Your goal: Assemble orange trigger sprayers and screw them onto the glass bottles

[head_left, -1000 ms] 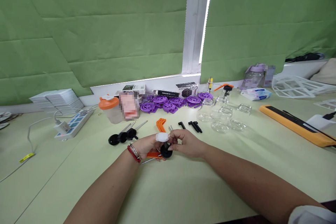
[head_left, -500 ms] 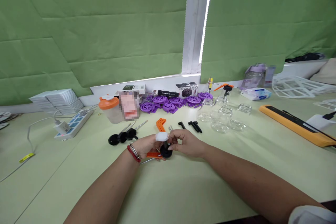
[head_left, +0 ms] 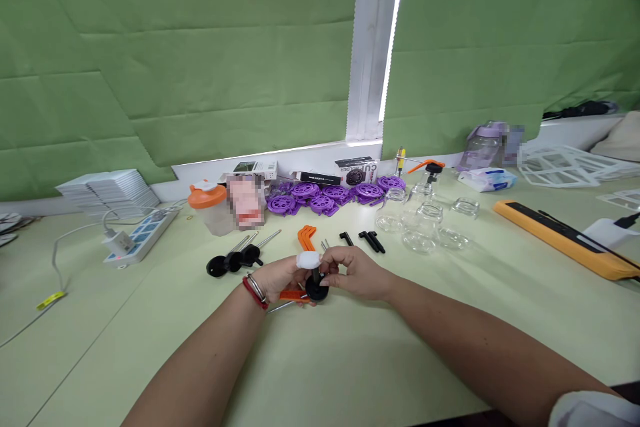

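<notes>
Above the near middle of the table, my left hand point(head_left: 287, 275) is closed around a black round lid point(head_left: 317, 289) with an upright black stem. An orange handle point(head_left: 294, 295) lies in the same hand, and a thin metal rod point(head_left: 281, 307) sticks out below it. White wrapping point(head_left: 309, 260) covers one of its fingertips. My right hand point(head_left: 353, 271) pinches at the lid's stem from the right; whether a small part is between its fingertips is hidden. Just beyond the hands are orange handles point(head_left: 306, 238) and black L-shaped pieces point(head_left: 372, 241).
Black lids with metal rods point(head_left: 234, 261) lie to the left. Purple wheel-shaped parts point(head_left: 323, 203) are heaped at the back. Clear glass jars point(head_left: 429, 215) stand back right, near an orange-and-black case point(head_left: 560, 237). A power strip point(head_left: 143, 240) and an orange-lidded shaker point(head_left: 209, 207) are at left.
Almost nothing differs. Both hands keep their hold around the black lid, which has shifted by a hair at most.
</notes>
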Demonstrator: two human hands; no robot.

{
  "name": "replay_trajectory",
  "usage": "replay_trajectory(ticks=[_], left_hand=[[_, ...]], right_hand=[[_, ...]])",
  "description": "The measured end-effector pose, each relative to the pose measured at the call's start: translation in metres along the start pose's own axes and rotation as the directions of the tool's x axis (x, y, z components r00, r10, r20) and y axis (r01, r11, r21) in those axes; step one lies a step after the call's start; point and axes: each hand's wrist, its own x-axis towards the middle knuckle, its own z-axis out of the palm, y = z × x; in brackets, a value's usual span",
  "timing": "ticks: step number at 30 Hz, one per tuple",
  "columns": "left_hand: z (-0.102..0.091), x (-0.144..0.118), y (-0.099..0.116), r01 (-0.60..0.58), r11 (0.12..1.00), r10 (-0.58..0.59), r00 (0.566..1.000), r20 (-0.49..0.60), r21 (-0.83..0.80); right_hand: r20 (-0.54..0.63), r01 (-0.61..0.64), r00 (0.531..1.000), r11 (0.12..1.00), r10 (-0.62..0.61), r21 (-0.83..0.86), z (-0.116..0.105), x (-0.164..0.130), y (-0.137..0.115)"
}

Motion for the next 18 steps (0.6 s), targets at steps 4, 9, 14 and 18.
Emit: replay_trajectory(ticks=[4,9,14,18], left_hand=[[0.0000,0.0004,0.0004,0.005,1.000,-0.005,1.000,0.000,0.003],[-0.0015,0.0006,0.0001,-0.001,1.000,0.001,1.000,0.022,0.005],[-0.0032,0.0007,-0.0012,-0.013,1.000,0.013,0.999,0.041,0.010],[-0.0029,0.0000,-0.0002,-0.002,1.000,0.001,0.999,0.039,0.026]], right_hand=[[-0.005,0.005,1.000,1.000,-0.005,-0.004,0.0002,-0.0005,-0.0009],[-0.018,0.001,1.000,1.000,-0.001,-0.012,0.0001,-0.0008,-0.0026],[-0.008,0.008,1.000,1.000,-0.008,-0.015,0.0002,-0.0006,-0.0016],[-0.014,0.009,1.000,1.000,-0.009,-0.011,0.0003,-0.0003,-0.0018]])
